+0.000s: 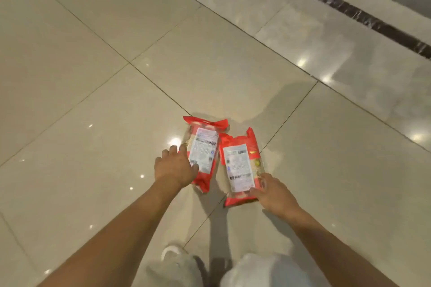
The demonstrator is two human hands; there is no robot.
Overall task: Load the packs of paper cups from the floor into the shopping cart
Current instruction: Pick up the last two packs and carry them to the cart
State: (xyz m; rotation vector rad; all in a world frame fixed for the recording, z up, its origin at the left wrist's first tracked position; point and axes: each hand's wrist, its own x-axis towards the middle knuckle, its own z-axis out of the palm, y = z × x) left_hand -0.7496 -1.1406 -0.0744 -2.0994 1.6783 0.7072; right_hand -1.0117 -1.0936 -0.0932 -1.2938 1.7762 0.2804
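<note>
Two packs of paper cups lie flat on the floor (93, 100), side by side and touching near their far ends, each long and soft-edged in red plastic film with a white printed label facing up; the left pack (206, 147) sits slightly farther away than the right pack (241, 165). Bare tile lies on every side of them; the tiles are glossy, beige and large, split by thin dark grout lines and dotted with lamp glare. The left hand (175, 168) grips the left pack at its near left edge, thumb on the label and fingers curled over the side; the right hand (272, 196) pinches the near right corner of the right pack, thumb on top. The view is blurred, so finer finger detail cannot be told. A dark marbled strip (349, 9) crosses the far right of the floor, well apart from the packs; a white shoe (171, 251) and pale trouser knees (263, 270) show below the forearms.
</note>
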